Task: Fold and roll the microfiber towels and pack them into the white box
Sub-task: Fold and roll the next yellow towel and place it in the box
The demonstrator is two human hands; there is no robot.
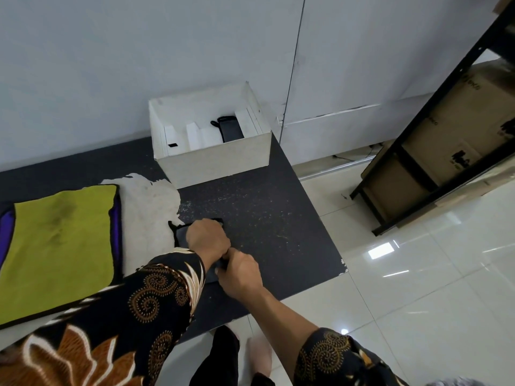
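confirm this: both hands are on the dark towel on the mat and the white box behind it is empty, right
Not empty. The head view shows a rolled towel lying inside the white box. The rest holds: left hand and right hand are on the dark towel on the mat.

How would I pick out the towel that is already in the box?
Find the white box standing on the dark mat against the wall. Inside, toward its right, lies a dark bundled towel. Everything beside it in there is white.

Black towel (182, 235) (mostly beneath left hand (207, 240))
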